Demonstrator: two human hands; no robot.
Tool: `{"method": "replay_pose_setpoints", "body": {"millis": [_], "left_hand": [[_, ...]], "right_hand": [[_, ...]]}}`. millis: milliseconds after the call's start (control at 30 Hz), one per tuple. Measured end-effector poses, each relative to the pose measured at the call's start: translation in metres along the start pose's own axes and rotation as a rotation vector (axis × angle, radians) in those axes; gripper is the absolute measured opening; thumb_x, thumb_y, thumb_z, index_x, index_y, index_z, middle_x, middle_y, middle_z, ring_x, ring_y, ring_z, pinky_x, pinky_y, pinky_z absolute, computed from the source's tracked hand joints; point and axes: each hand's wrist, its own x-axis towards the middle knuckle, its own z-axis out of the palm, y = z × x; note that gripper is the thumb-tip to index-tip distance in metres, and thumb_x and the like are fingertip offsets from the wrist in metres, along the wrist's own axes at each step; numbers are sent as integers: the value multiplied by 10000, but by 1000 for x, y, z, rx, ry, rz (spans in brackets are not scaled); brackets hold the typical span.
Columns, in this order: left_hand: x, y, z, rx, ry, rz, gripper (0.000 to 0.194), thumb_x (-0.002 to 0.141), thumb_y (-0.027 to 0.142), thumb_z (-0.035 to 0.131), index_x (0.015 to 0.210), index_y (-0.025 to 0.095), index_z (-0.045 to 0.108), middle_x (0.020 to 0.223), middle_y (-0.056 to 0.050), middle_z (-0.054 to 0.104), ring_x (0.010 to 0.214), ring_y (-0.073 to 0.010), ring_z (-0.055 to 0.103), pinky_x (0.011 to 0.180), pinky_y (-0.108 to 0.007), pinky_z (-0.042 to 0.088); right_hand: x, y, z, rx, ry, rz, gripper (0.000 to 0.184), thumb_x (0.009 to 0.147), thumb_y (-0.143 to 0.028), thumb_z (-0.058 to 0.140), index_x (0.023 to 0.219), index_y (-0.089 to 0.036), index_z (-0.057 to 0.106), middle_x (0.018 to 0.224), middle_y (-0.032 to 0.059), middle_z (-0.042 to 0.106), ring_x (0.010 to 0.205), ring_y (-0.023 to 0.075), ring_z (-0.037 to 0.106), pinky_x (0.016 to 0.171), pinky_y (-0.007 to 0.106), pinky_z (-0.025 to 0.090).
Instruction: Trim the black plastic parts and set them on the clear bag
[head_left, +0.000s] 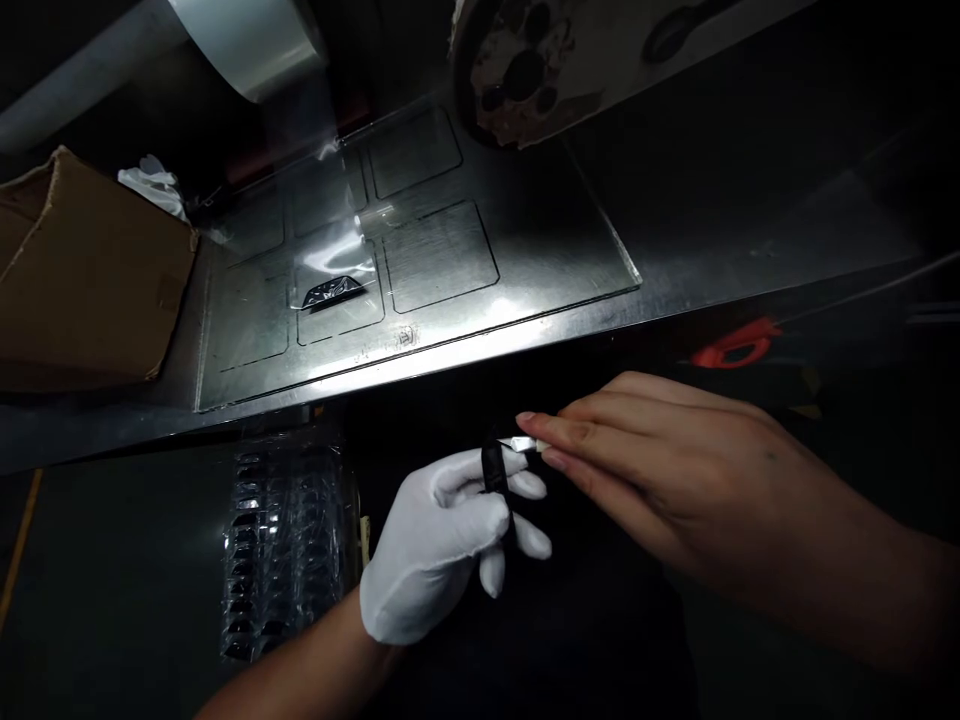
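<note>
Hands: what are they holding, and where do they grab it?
Left hand grips a black piece around its middle; right hand pinches a small shiny bit at its end.

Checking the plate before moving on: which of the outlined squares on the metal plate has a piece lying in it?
The lower middle square on the metal plate: a small dark shiny piece lies in it under the glare. The other outlined squares appear bare.

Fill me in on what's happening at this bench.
A person's gloved left hand grips a small black part upright. The bare right hand pinches a thin pale strip at the part's top. Above, a metal plate with marked rectangles carries a dark piece under clear film. A stack of clear trays sits on the left, and a cardboard box beside the plate.
</note>
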Motion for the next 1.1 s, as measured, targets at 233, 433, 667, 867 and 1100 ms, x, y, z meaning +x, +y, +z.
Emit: {"method": "replay_pose_setpoints", "body": {"millis": [233,433,667,867,1100], "left_hand": [[-7,3,-3,74,48,-15,335,915,336,829,1202,171,785,1201,-150,703,799,-195,779,452,-105,488],[-9,5,-9,87,54,-59,382,916,331,828,1244,150,755,1201,-164,713,800,-219,793,431,-110,467],[-13,5,-18,-63,-25,-42,343,937,336,802,1215,138,760,1177,-145,720,748,-169,781,416,-89,453],[-18,7,-20,-105,-36,10,396,952,346,790,1297,156,743,1264,-208,748,831,-209,800,444,-96,460],[-25,5,-23,-38,-15,71,460,960,368,782,1369,171,714,1094,-194,784,945,-288,804,469,-115,471]], "right_hand": [[7,-10,-1,-107,-46,26,314,1080,-300,562,1345,-258,725,1057,7,785,922,187,659,747,340,522],[11,-15,-1,-234,-60,24,283,1079,-331,567,1277,-273,760,995,3,784,882,200,662,673,336,496],[9,-22,-3,-177,42,-101,289,1029,-188,639,1312,-156,684,1109,38,792,936,182,702,821,332,559],[10,-36,-2,-72,-60,52,193,1083,-287,544,1161,-214,704,1020,30,770,820,173,728,694,302,543],[16,-46,7,-124,-118,32,266,1094,-292,490,1084,-187,734,885,38,727,711,162,685,625,298,505]]}}
